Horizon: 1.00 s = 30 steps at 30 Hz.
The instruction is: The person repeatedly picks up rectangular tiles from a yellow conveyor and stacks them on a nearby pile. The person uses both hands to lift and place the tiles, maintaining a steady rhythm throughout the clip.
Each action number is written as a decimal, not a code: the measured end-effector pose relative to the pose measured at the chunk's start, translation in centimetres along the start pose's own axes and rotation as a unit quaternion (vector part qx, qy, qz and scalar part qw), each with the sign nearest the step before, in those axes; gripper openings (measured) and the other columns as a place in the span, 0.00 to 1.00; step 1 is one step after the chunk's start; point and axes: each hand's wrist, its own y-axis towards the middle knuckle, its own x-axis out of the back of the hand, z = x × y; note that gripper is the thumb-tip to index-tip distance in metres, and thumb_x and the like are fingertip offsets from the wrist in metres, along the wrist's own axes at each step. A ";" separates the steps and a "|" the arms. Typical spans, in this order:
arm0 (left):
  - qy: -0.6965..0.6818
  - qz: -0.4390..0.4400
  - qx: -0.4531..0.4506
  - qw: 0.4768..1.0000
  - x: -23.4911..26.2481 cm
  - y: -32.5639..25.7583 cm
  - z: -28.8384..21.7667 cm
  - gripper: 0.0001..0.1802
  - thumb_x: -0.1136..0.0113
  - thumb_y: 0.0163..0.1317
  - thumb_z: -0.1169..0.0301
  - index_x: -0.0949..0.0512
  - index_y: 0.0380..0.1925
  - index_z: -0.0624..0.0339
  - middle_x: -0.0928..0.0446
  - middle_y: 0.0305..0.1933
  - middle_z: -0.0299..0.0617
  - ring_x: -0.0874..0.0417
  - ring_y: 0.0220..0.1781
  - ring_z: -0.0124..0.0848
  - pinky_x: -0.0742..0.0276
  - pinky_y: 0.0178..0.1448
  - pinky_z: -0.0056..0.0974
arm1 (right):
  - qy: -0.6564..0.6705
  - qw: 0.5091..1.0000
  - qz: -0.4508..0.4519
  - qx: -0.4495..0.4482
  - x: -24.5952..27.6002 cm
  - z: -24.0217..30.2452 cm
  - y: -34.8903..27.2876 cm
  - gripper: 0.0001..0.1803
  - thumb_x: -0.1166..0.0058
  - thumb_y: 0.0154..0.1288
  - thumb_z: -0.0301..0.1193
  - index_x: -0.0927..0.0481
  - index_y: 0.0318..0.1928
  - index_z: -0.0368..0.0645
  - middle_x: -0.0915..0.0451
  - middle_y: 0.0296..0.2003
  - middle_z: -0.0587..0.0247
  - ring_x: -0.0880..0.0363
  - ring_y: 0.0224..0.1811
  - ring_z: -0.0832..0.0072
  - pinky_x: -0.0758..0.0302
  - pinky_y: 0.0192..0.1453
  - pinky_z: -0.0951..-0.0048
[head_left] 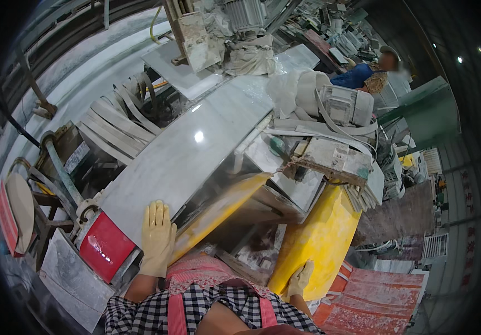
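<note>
Head view: left hand fingers flat on stone slab

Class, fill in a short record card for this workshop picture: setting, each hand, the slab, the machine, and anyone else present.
Setting: stone-cutting workshop, dusty machinery all around
Left hand: gloved, flat on the near end of the pale polished slab
Right hand: gloved, resting on the yellow machine housing
Slab: lies on the machine bed, glossy, reflecting a light
Red part: left of the left hand, at the slab's near corner
Other person: in blue, far side, upper right
</note>
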 end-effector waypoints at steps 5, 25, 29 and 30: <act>0.039 -0.011 -0.002 0.999 -0.2 -0.3 -0.2 0.35 0.41 0.65 0.62 0.32 0.68 0.73 0.35 0.75 0.59 0.40 0.80 0.50 0.52 0.85 0.51 | 0.003 0.999 -0.042 0.012 -0.7 0.3 -0.3 0.29 0.66 0.82 0.39 0.38 0.75 0.35 0.41 0.75 0.38 0.48 0.80 0.46 0.54 0.85 0.53; 0.031 -0.079 -0.035 0.996 -0.8 -0.9 0.3 0.32 0.41 0.65 0.67 0.32 0.66 0.75 0.33 0.72 0.61 0.36 0.76 0.54 0.47 0.83 0.51 | 0.074 0.990 -0.113 0.025 -3.5 -1.7 -0.3 0.29 0.64 0.81 0.41 0.33 0.73 0.37 0.38 0.74 0.39 0.44 0.78 0.45 0.50 0.83 0.50; 0.019 -0.074 -0.030 0.997 -0.6 -0.8 0.1 0.33 0.41 0.65 0.67 0.32 0.67 0.75 0.33 0.72 0.61 0.37 0.76 0.53 0.47 0.83 0.51 | 0.068 0.988 -0.134 0.047 -3.8 -2.2 -0.1 0.28 0.62 0.81 0.41 0.33 0.72 0.37 0.37 0.73 0.39 0.44 0.78 0.44 0.48 0.82 0.50; 0.012 -0.069 -0.025 0.997 -0.5 -0.8 0.1 0.33 0.41 0.65 0.67 0.32 0.67 0.75 0.32 0.72 0.61 0.37 0.76 0.53 0.47 0.83 0.51 | 0.064 0.988 -0.134 0.048 -3.5 -2.0 0.0 0.28 0.62 0.81 0.40 0.32 0.72 0.37 0.37 0.73 0.38 0.43 0.77 0.44 0.48 0.82 0.50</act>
